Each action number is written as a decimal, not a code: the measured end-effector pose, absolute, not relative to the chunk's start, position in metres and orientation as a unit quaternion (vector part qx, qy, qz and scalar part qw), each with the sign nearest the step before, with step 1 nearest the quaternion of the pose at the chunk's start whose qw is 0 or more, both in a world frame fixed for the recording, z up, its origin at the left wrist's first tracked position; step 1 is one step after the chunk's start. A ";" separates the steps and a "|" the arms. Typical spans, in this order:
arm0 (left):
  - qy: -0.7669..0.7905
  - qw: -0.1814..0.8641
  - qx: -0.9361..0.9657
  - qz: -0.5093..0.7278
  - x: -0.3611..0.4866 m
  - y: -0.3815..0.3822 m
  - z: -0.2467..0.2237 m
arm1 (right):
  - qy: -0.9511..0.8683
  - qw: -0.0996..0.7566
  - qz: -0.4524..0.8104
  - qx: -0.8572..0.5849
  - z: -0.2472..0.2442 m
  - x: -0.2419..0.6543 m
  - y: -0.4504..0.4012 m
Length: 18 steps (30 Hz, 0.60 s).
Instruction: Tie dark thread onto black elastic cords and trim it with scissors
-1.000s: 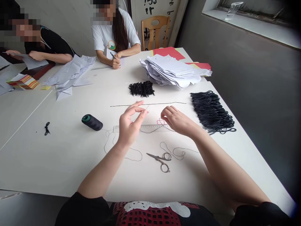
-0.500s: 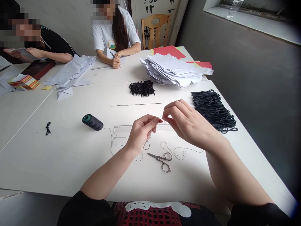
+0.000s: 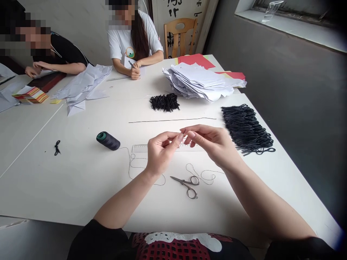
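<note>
My left hand [image 3: 161, 151] is closed in a pinch, thumb against fingers, on a thin dark thread [image 3: 184, 131]. Touching it from the right, my right hand [image 3: 214, 144] also has its fingertips closed at the same thread. How the thread lies between the fingers is too small to tell. Beneath both hands lies a clear ruler [image 3: 140, 148], partly covered by them. A dark thread spool [image 3: 108, 141] rests on its side at left, its loose thread trailing in loops toward my hands. Small metal scissors [image 3: 187, 185] lie nearer to me, blades slightly apart.
A straight black cord [image 3: 170, 120] lies beyond my hands. Black looped cords form a small pile [image 3: 165, 102] and a larger one [image 3: 246, 128]. One black knotted loop [image 3: 57, 148] lies left. Paper stacks [image 3: 200, 81] and two people [image 3: 135, 43] are across the table [image 3: 81, 195].
My right hand has lowered and turned, its fingers now meeting the left fingertips. The left hand stays nearly in place. The person at far left has lowered their hands to the table.
</note>
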<state>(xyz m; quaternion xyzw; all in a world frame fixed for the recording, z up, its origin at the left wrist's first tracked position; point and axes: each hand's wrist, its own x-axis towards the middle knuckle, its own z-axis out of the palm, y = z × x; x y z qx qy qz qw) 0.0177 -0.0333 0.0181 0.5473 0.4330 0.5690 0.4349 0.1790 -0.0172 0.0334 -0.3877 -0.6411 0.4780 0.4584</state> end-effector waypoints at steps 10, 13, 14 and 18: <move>0.423 0.455 0.544 0.564 0.016 -0.033 0.020 | -0.587 0.487 0.529 -0.372 0.034 0.174 -0.019; 0.409 0.478 0.539 0.560 0.015 -0.033 0.021 | -0.590 0.485 0.535 -0.362 0.034 0.175 -0.019; 0.404 0.487 0.539 0.556 0.015 -0.033 0.022 | -0.595 0.484 0.532 -0.359 0.034 0.176 -0.019; 0.400 0.488 0.550 0.547 0.014 -0.034 0.023 | -0.613 0.483 0.515 -0.354 0.038 0.177 -0.019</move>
